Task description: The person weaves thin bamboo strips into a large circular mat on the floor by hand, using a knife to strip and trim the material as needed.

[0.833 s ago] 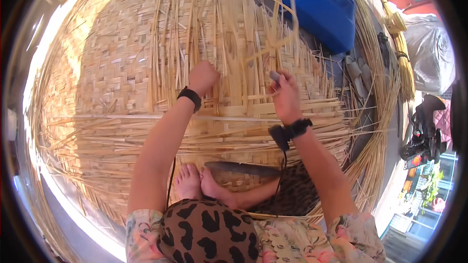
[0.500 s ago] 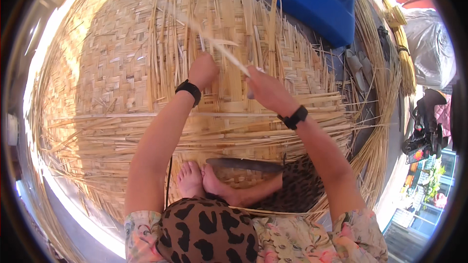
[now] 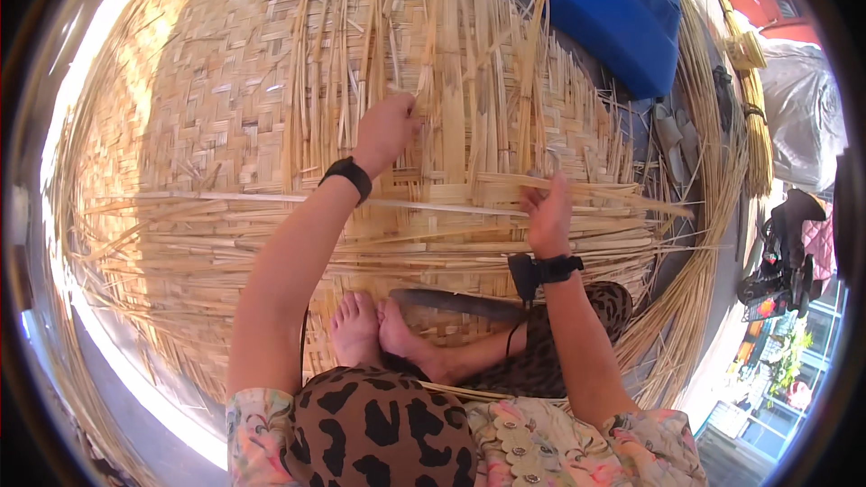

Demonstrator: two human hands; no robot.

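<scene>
A large woven mat [image 3: 216, 117] of pale flat reed strips spreads before me. My left hand [image 3: 388, 133], a black band on its wrist, is closed above the mat's middle among the upright loose strips [image 3: 442, 72]; what its fingers grip is hidden. My right hand [image 3: 548, 221], also banded, is lower and to the right. Its fingers are curled at a flat reed strip [image 3: 622, 194] that slants out past the mat's right edge. Just above its thumb a small pale curved piece shows, too blurred to name. A long white strip [image 3: 451, 207] runs crosswise under both hands.
My bare feet [image 3: 356, 329] rest on the mat beside a dark curved bar [image 3: 460, 302]. At the upper right stands a blue plastic container [image 3: 618, 22]. Bundled long reeds [image 3: 708, 126], slippers [image 3: 672, 140] and a grey-white sack [image 3: 794, 113] lie along the right side.
My right hand has come down and to the right, away from the left; the raised strip it held is no longer up. My left hand has shifted slightly right.
</scene>
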